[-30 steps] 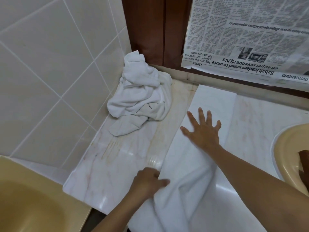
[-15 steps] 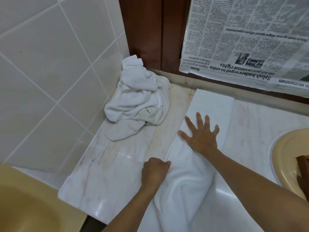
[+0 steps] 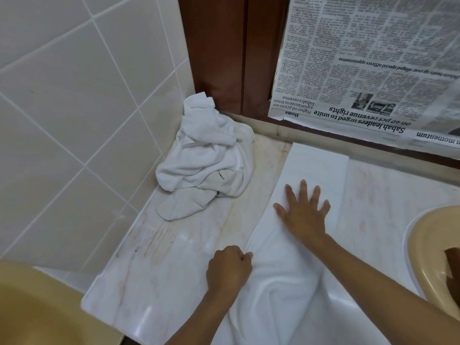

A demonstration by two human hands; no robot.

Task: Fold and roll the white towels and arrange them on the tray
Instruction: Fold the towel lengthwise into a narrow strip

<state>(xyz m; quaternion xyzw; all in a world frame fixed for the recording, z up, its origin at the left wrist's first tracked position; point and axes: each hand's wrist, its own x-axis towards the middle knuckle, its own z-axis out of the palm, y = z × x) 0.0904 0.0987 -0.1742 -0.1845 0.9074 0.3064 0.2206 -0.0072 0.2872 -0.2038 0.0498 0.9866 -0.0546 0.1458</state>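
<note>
The white towel (image 3: 316,165) (soft, limp, likely light) is being pinned by the right hand (image 3: 302,216), fingers spread, and gripped at its edge by the curled left hand (image 3: 229,267).

The scene is lit softly and evenly; shadows are faint. Glare is seen on the marble counter (image 3: 161,282). Lines are bent toward the edges, and the newspaper (image 3: 373,58) print is blurred at right.

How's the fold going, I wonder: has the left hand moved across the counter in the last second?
Yes. The left hand, gripping the left edge of the flat towel, has slid away from the counter's front edge, towards the crumpled towel.
</note>
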